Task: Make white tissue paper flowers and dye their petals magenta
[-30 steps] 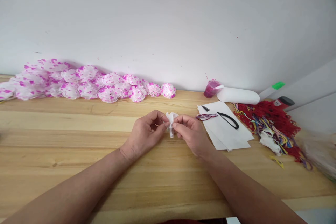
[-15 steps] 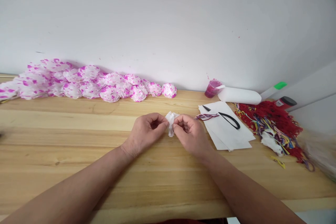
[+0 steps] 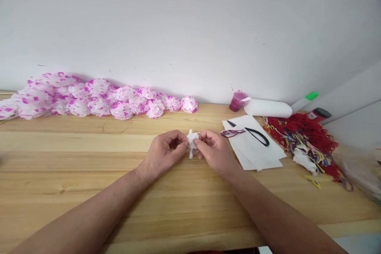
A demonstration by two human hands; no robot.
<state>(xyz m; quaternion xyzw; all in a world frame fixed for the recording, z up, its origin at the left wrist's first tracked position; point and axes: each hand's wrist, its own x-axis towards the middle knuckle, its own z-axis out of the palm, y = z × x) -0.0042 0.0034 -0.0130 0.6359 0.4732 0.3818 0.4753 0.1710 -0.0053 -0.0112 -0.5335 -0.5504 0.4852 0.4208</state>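
Head view: above the middle of a wooden counter, a left hand and a right hand meet, the fingers of both pinched onto a small crumpled white tissue-paper bundle. It looks feather-light, soft and easily torn, best held gently at its gathered middle. The fingertips cover much of it, so any tie or fold there cannot be made out. Pink-and-white paper flowers line the wall.

Small handcraft workspace. Long pale wooden tabletop set against a plain white wall. Row of pink-and-white tissue paper flowers along the back edge. At the right: flat white paper sheets, black-handled scissors, a tangle of red and multicoloured threads, a pink-stained plastic cup. Crumpled white tissue piece mid-table.
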